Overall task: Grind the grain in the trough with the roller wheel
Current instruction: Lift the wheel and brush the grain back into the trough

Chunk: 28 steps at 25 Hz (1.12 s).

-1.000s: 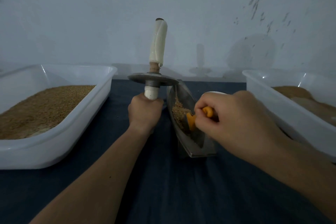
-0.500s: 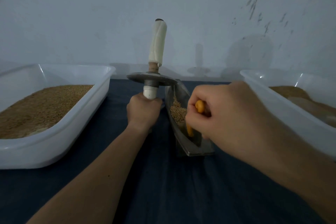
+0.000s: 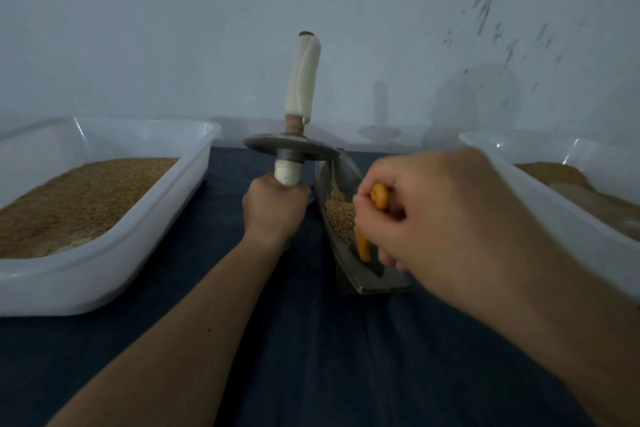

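Dark blue cloth point(image 3: 311, 364) covers the table, and two bare forearms reach forward across it. The right hand point(image 3: 426, 215) is curled round a small orange tool point(image 3: 362, 246), grasping it by its upper end, with the lower end pointing down into a metal trough point(image 3: 381, 282). The trough is narrow and boat-shaped, and it sits on the cloth at the centre, running away from the viewer. A heap of tan grain point(image 3: 339, 211) lies inside it, just beyond the orange tool.

The left hand point(image 3: 275, 210), just left of the trough, is clenched round the lower white handle of the roller wheel point(image 3: 291, 148). The wheel is held outside the trough with its axle upright, so the grey metal disc lies flat above the fist. The disc's right edge reaches over the far end of the trough. A second, cream-wrapped handle rises above the disc.

A white plastic tub point(image 3: 104, 281) holding tan grain stands at the left. Another white tub point(image 3: 554, 198) at the right holds browner, finer material. A pale, scuffed wall point(image 3: 138, 45) stands behind the table.
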Motion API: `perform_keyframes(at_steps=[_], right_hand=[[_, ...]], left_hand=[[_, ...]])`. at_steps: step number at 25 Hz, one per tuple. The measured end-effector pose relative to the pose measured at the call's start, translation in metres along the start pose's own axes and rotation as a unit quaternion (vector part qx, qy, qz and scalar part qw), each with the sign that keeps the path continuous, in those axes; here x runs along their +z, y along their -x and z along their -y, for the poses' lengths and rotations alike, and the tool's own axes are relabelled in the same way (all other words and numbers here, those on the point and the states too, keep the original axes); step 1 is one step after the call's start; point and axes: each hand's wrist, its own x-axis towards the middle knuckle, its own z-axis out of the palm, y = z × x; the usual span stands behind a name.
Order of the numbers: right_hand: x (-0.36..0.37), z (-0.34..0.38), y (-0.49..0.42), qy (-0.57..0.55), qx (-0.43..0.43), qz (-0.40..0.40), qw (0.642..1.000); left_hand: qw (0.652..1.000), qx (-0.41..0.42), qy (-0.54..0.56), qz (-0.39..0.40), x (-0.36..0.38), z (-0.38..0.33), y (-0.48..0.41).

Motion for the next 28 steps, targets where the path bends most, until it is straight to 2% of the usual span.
perform_keyframes(at_steps=[3, 7, 8, 11, 13, 16, 22, 26, 28], right_hand=[[0.017, -0.012, 0.004, -0.020, 0.022, -0.013, 0.999], [0.012, -0.038, -0.008, -0.077, -0.007, -0.191, 0.978], [0.012, -0.044, -0.017, -0.082, -0.013, -0.215, 0.973], [0.029, -0.063, -0.055, -0.128, 0.005, -0.205, 0.970], [0.050, -0.071, -0.075, -0.120, 0.013, -0.183, 0.976], [0.075, -0.080, -0.093, -0.104, -0.018, -0.170, 0.980], [0.087, -0.085, -0.070, -0.074, -0.046, -0.115, 0.990], [0.072, -0.086, -0.068, -0.105, -0.059, -0.185, 0.975], [0.073, -0.086, -0.075, -0.112, -0.055, -0.179, 0.976]], left_hand=[[1.000, -0.004, 0.005, -0.009, 0.000, 0.001, 0.000], [1.000, -0.004, 0.008, -0.010, 0.002, 0.002, -0.002], [1.000, -0.001, 0.008, -0.009, 0.002, 0.002, -0.002], [1.000, 0.001, 0.011, -0.012, 0.003, 0.003, -0.002], [1.000, 0.001, 0.011, -0.011, 0.003, 0.003, -0.002], [1.000, 0.002, 0.012, -0.006, 0.003, 0.004, -0.003], [1.000, -0.002, -0.003, -0.001, 0.004, 0.006, -0.004], [1.000, 0.003, -0.017, -0.009, 0.005, 0.004, -0.002], [1.000, 0.006, -0.024, -0.008, 0.004, 0.004, -0.001]])
